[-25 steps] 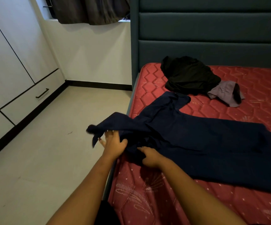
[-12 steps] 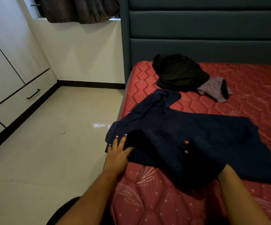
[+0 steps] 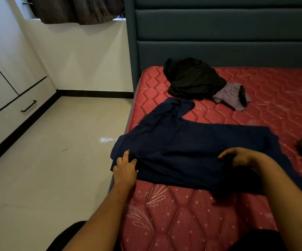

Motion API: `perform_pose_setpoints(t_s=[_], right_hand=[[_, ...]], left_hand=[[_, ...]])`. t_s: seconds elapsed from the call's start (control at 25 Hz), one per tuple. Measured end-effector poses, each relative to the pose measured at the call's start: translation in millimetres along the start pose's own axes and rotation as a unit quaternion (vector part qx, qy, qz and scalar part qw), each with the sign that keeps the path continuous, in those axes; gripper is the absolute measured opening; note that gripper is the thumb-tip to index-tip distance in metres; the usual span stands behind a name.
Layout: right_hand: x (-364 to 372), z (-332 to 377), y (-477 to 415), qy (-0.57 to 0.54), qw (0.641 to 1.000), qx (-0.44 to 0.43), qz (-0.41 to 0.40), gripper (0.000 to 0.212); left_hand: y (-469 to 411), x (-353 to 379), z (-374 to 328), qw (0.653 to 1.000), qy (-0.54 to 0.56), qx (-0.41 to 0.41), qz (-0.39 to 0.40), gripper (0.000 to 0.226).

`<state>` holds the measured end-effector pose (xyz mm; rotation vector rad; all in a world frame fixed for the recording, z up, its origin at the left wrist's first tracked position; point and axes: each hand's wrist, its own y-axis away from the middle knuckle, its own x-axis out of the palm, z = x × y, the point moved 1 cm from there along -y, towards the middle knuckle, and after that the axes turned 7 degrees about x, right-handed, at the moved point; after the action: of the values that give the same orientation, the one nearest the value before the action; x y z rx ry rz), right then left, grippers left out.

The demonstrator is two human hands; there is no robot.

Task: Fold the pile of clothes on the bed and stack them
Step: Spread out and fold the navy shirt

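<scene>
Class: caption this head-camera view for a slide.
Left hand rests on, right hand grips, a navy shirt on the red mattress; black garment and grey garment wait behind.

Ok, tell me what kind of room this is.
Most likely a bedroom: a red quilted mattress against a padded teal headboard, white built-in cupboards along the wall, and a navy shirt spread on it.

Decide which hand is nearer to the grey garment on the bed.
Right. The right hand grips the navy shirt nearside of the grey garment; the left hand presses the shirt at the edge of the mattress, farther off.
</scene>
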<state>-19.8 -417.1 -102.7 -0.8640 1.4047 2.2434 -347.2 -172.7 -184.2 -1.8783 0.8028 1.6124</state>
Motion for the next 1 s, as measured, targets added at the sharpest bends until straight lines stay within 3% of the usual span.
perform_pose_setpoints(t_s=[0.08, 0.12, 0.24, 0.28, 0.52, 0.68, 0.92, 1.0], right_hand=[[-3.1, -6.1, -5.6, -0.002, 0.994, 0.028, -0.105, 0.046], [0.6, -11.5, -13.8, 0.023, 0.992, 0.052, -0.112, 0.042], [30.8, -10.6, -13.2, 0.062, 0.985, 0.119, -0.105, 0.079], [39.1, -9.6, -3.1, 0.08, 0.983, 0.135, -0.098, 0.082], [37.9, -49.9, -5.3, 0.04, 0.969, 0.165, -0.18, 0.045], [2.6, -58.0, 1.8, 0.006, 0.949, 0.177, -0.261, 0.041], [24.6, -49.3, 15.9, -0.061, 0.937, 0.116, -0.325, 0.044], [46.6, -41.9, 11.7, -0.031, 0.961, 0.075, -0.263, 0.061]], left_hand=[[3.1, 6.3, 2.2, 0.999, 0.029, 0.019, -0.022, 0.039], [5.4, 7.9, 1.9, 0.998, 0.04, 0.032, -0.04, 0.034], [13.4, 12.2, 4.7, 0.991, 0.104, 0.025, -0.084, 0.022], [16.1, 11.6, 6.8, 0.988, 0.13, 0.015, -0.087, 0.023], [14.6, 12.6, 1.6, 0.995, 0.095, -0.025, -0.029, 0.029], [13.3, 7.2, -14.3, 0.996, 0.045, -0.071, 0.014, 0.031], [23.3, 8.0, -94.6, 0.991, -0.103, 0.06, 0.053, 0.017], [28.2, 12.3, -134.9, 0.985, -0.123, 0.111, 0.043, 0.021]])
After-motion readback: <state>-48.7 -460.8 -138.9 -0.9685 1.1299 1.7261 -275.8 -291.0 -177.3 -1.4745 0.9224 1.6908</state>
